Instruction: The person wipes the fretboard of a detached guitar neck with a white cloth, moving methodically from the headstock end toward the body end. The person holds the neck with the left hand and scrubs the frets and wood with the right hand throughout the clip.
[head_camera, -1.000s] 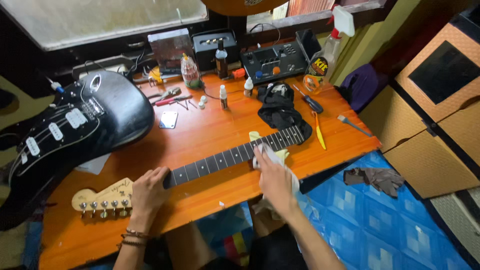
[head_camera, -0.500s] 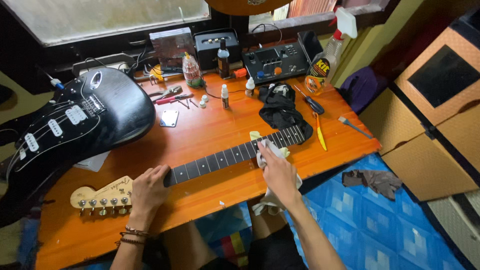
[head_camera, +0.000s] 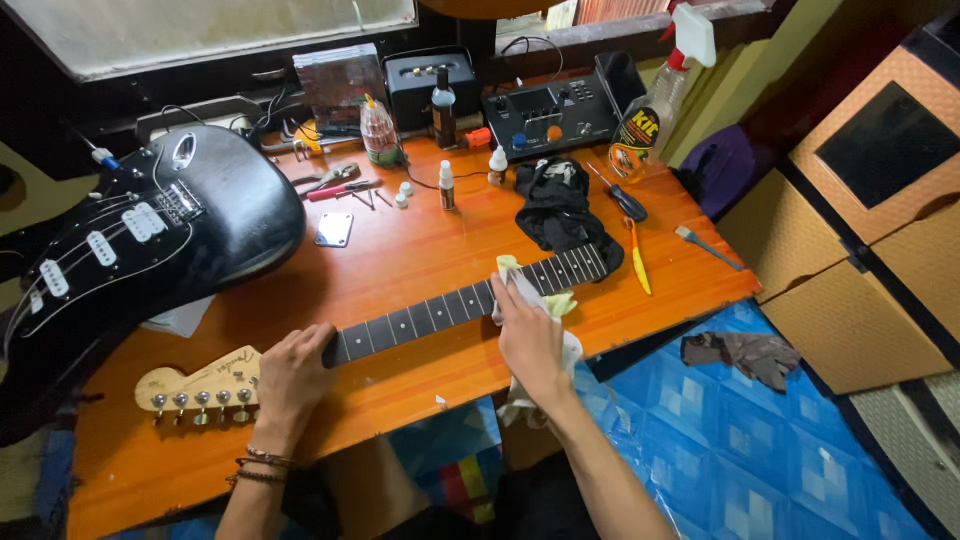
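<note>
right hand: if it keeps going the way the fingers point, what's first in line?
The right hand points up the table, pressing a pale cloth on the guitar neck. Beyond the neck, the black rag probably comes first; depth is unclear.

Glossy black guitar body (head_camera: 190, 225), dark wooden fretboard (head_camera: 440, 310), soft cloth (head_camera: 535, 300), varnished wooden table (head_camera: 420, 250).

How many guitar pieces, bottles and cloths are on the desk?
Guitar pieces: 2, black body and neck
Bottles: 5, spray bottle, dark bottle, plastic bottle, two droppers
Cloths: 2, pale, black
Total: 9
</note>
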